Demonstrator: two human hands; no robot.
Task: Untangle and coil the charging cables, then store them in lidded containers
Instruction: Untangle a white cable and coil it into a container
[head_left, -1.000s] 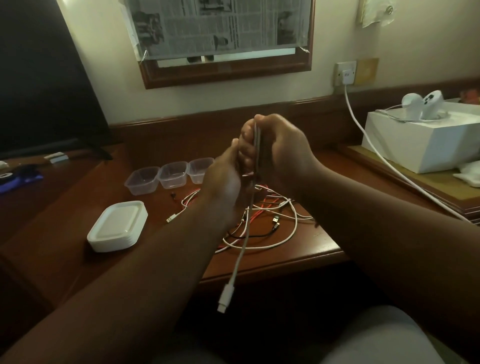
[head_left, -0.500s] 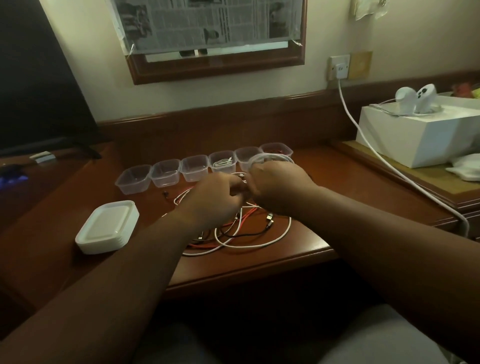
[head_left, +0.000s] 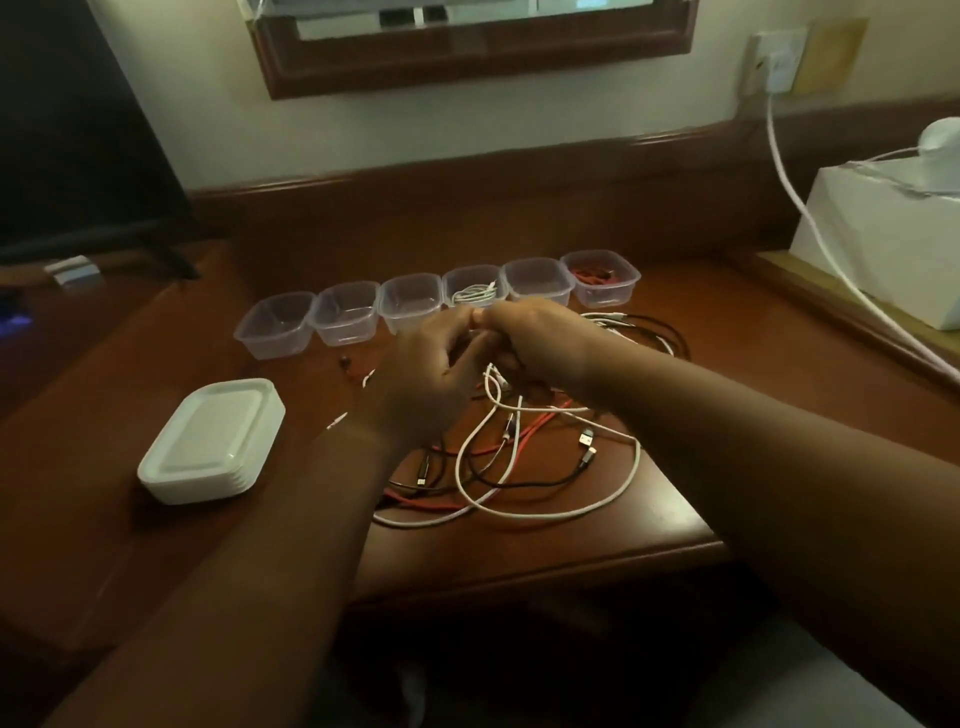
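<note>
Both hands met just above the tangle (head_left: 519, 457) on the desk (head_left: 649, 525), in front of the tub row (head_left: 436, 306). The left hand (head_left: 431, 374) had its fingers curled toward the right hand (head_left: 535, 338), whose fingers were closed round something at the point where the two touched. A white cable (head_left: 493, 395) ran up from the pile into that point. It appeared to be what both hands gripped, though the contact itself was hidden and dim, so the hold of each hand could not be confirmed.

The rest lay loose on the desk: white, red and black leads crossing one another, with a black cable (head_left: 654, 332) further back beside the right forearm. Of the six tubs, the fourth from the left held a coiled white cable (head_left: 472, 293) and the far right one held a red cable (head_left: 597, 273); the others looked empty. The lid stack (head_left: 213, 441) sat well apart to the left, so no tub was closed.

Judgement: the step was freeing or coiling one white lead. To do it well, one hand should anchor the plug end while the other draws the lead out slowly, lifting it over crossings, not pulling through them. Loops should be even and small enough for a tub. Tugging would risk tightening knots and dragging the neighbours off the front edge.
</note>
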